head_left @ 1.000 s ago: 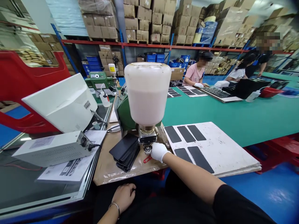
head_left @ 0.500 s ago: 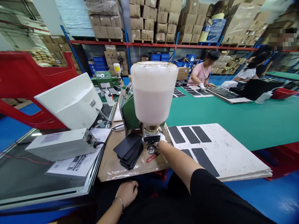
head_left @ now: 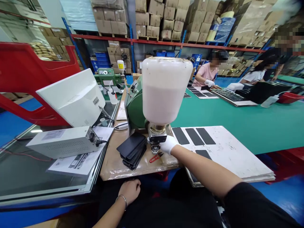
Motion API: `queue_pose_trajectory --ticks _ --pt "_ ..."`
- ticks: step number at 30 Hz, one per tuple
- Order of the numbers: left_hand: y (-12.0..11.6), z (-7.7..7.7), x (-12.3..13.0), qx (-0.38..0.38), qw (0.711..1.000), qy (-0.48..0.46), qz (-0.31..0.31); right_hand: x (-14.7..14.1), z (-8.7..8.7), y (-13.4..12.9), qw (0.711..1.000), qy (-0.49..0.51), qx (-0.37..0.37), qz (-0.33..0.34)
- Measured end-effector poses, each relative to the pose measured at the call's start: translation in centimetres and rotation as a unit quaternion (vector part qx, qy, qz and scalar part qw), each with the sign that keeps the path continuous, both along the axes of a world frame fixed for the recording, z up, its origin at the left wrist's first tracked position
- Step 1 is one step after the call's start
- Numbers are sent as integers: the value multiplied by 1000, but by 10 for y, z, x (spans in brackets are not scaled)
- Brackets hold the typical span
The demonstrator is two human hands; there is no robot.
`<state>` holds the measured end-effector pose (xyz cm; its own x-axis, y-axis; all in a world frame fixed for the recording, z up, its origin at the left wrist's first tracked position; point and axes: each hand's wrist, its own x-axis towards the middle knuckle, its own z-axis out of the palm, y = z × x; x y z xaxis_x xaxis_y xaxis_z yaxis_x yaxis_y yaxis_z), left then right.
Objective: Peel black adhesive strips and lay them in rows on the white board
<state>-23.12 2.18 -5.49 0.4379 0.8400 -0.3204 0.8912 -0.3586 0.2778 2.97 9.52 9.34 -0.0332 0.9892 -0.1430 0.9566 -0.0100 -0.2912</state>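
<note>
My left hand rests on my lap below the table edge, a bracelet on its wrist. Its fingers are loosely curled, and nothing shows in them. In a white glove, my right hand is beside the metal dispensing head, which hides its fingers. Above that head stands a large white bottle, part filled with pale liquid. To the left of the head lies a stack of black rectangular plates. Red-handled thread snips lie just in front of it.
At right, a stack of white boards bears several black plates. A white monitor and grey power box stand left. The green machine body is behind the bottle. Across the green table, a person in pink works.
My right hand and forearm have shifted right, and more of the white glove shows beside the dispensing head. The camera view has shifted slightly. My left hand stays on my lap.
</note>
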Motion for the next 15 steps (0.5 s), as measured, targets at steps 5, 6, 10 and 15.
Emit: queue_pose_trajectory --ticks 5,6,10,15 --pt "-3 -1 -3 1 1000 -10 -3 20 4 -60 999 -26 -31 24" --pt "-4 -2 -3 1 1000 -13 -4 20 7 -73 998 -19 -33 42" --pt "-6 -4 -2 -3 1000 -16 -4 1 18 -107 988 105 53 97" --pt "-8 -4 -3 0 1000 -18 -8 -32 17 -101 957 182 224 20"
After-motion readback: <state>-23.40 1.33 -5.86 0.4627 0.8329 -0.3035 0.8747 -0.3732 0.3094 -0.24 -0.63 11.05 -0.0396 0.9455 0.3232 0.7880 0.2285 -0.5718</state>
